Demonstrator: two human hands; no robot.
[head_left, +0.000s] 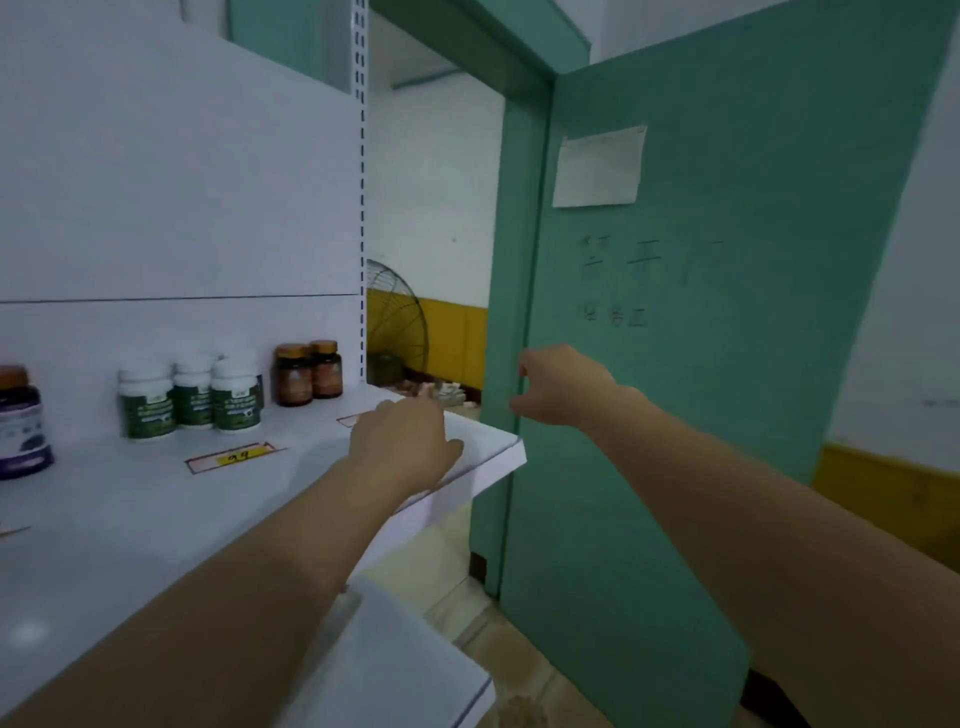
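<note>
A white shelf unit stands against a slotted upright (361, 182), beside a doorway with an open teal door (701, 415). Both hands are bare. The left hand (400, 447) rests on the shelf (156, 519) near its right front corner, back of the hand up, thumb lying along the right edge. Its fingers are bent down behind the knuckles and are hidden, so it cannot be told whether they pinch anything. The hand partly covers a red-framed label (350, 420) on the shelf surface. The right hand (563, 387) is held in the air just off the right edge of the shelf, in front of the near edge of the door. Its fingers are loosely curled with the thumb apart, and it holds nothing. Contact with the door cannot be confirmed. Two brown bottles (308, 373) stand at the back right corner of the shelf. A group of white-capped bottles (192, 397) stands to their left along the back edge, with a yellow price tag (234, 457) in front. A purple-labelled bottle (21, 421) stands at the far left. A paper sheet (597, 166) is fixed to the door. A fan (397, 317) stands beyond the doorway.
</note>
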